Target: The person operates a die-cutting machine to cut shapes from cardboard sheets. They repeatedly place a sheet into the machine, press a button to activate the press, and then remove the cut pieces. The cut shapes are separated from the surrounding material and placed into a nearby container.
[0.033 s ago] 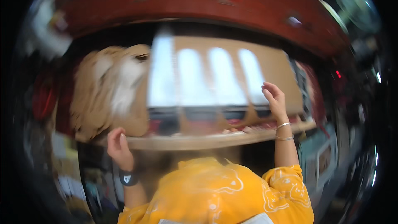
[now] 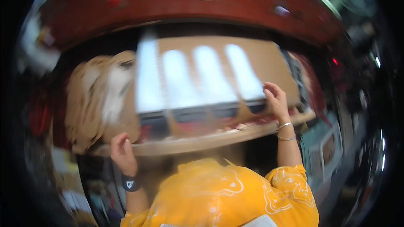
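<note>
A brown sheet [image 2: 269,65], like cardboard, lies on a bright white board [image 2: 147,80]. Long rounded openings in the sheet, shaped like shoe soles, show the white beneath. My right hand [image 2: 277,101], two bangles at its wrist, hovers over the sheet's right part with curved fingers; contact is unclear through the blur. My left hand [image 2: 124,154], with a dark wristband, is by the bench's front edge, next to a pile of brown sole-shaped pieces [image 2: 122,117]. Its fingers are loosely bent, thumb slightly apart. Nothing shows in either hand.
A red machine beam [image 2: 168,6] with red buttons spans the far side. Small scraps [image 2: 240,127] lie along the wooden front edge [image 2: 193,145]. To the right stands a pale green-grey case [image 2: 322,151]. Papers [image 2: 67,172] are at the lower left.
The bench, sheet and beam have shifted left and tilted in the picture as my view turns. Both hands stay nearly in place in the picture, so the sheet's openings now lie farther left of my right hand.
</note>
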`<state>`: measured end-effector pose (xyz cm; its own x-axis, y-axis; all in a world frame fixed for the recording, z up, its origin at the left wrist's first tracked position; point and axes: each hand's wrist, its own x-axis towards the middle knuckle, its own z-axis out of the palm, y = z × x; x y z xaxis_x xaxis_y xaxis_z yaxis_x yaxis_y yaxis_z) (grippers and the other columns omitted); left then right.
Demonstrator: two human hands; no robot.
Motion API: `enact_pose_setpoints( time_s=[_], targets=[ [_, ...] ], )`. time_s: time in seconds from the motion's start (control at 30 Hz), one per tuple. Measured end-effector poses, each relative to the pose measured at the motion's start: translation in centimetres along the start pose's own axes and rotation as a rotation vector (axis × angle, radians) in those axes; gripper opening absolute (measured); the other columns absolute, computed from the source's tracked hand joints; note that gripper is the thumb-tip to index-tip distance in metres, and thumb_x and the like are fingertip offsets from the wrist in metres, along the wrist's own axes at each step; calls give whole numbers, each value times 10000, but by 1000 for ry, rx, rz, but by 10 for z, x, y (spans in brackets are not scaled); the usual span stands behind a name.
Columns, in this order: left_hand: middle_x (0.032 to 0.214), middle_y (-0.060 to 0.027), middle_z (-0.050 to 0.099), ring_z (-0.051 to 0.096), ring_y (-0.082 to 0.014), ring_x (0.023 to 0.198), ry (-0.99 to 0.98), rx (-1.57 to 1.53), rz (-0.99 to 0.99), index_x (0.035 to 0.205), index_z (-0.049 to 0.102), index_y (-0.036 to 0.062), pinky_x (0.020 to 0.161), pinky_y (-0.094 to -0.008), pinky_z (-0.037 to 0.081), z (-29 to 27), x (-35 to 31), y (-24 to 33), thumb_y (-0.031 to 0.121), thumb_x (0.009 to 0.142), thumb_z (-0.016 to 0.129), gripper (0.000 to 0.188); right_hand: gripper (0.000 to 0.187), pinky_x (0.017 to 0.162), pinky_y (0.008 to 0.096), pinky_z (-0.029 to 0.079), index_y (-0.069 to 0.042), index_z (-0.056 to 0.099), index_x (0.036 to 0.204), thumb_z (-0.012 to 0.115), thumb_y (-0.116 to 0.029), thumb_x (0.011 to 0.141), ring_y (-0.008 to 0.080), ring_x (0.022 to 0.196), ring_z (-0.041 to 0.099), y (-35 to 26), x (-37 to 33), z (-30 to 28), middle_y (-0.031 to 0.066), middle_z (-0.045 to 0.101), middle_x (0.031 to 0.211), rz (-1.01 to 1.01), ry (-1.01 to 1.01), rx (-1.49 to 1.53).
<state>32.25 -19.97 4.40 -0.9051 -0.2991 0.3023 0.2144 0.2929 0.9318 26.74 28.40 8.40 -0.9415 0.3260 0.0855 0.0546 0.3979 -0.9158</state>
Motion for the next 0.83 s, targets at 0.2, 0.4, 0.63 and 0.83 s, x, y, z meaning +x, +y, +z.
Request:
enact_pose_setpoints(
  time_s=[0.2,0.4,0.63,0.83],
  targets=[
    [915,-131,610,597,-252,855,-683,-37,241,935,617,-7,789,-313,464,175,-46,67,-9,798,565,146,268,849,238,464,-11,590,1144,592,-67,882,104,950,586,100,-130,-155,41,639,1016,150,270,-43],
    [939,-118,650,609,-229,897,-1061,-76,419,941,647,4,810,-310,459,332,-127,126,60,840,579,134,266,829,248,480,-7,591,1147,579,-68,889,119,927,608,171,-236,-252,66,651,1007,312,591,117],
    [891,-132,654,627,-243,832,-1184,5,588,935,641,-3,790,-314,475,445,-161,144,34,829,585,125,303,797,239,477,-12,559,1199,548,-114,913,117,891,608,185,-189,-358,81,637,1032,126,671,247],
    [886,-92,652,620,-217,861,-1097,42,435,927,660,56,820,-288,464,487,-157,91,65,853,585,107,354,787,237,479,-36,525,1262,539,-116,917,113,893,601,182,-59,-456,66,619,1059,-44,653,111]
  ],
)
